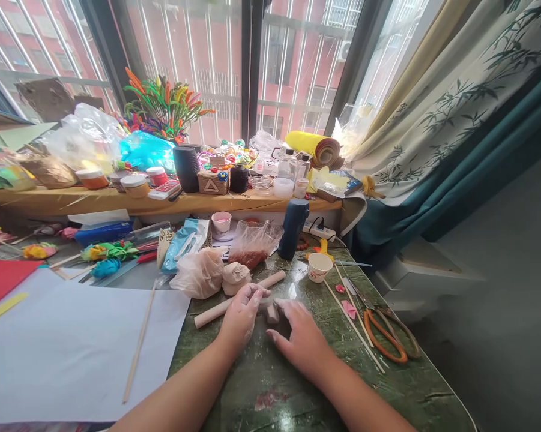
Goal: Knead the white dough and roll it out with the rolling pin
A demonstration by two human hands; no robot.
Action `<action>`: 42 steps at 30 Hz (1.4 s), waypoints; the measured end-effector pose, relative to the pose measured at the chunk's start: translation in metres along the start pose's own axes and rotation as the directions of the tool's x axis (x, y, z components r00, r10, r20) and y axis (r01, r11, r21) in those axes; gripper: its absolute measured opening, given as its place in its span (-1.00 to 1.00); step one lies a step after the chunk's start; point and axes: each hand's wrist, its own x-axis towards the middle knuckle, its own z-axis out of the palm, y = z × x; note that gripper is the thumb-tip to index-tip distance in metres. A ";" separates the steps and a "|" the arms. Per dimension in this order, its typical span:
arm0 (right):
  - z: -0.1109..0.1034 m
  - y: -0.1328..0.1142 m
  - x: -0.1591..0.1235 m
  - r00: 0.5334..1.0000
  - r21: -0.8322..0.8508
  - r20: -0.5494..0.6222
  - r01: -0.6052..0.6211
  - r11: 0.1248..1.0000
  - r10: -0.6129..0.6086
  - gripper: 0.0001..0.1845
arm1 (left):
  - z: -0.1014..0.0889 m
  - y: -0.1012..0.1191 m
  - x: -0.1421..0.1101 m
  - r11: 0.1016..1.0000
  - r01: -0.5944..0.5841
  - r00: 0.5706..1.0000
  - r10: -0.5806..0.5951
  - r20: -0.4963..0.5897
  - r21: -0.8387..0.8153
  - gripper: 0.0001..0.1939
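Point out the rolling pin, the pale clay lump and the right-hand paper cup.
Rolling pin (212,313): head view, on its bare near-left stretch.
Pale clay lump (236,276): head view, middle of its front.
Right-hand paper cup (319,272): head view, front of its outer wall.

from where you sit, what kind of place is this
Probably a craft table by a window in a home: a lump of clay beside a rolling pin, scissors at the right, and a patterned curtain.

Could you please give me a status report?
Left hand curled near pale rod. Right hand open. Small pale piece between hands. Clay-like lump close beyond.
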 end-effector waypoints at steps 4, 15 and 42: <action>0.008 0.000 0.005 1.000 0.110 -0.006 -0.024 0.994 0.025 -0.63 | 0.000 -0.001 0.000 1.000 0.005 1.000 -0.005 0.003 -0.022 -0.63; -0.065 -0.020 -0.002 0.985 0.048 0.023 0.171 0.984 -0.172 -0.81 | 0.002 0.006 -0.002 0.997 -0.004 1.000 0.006 -0.026 0.081 -0.64; 0.012 0.015 0.018 0.994 -0.031 -0.104 -0.031 0.999 0.028 -0.57 | 0.002 -0.005 0.002 0.997 0.044 0.997 -0.039 0.067 -0.061 -0.58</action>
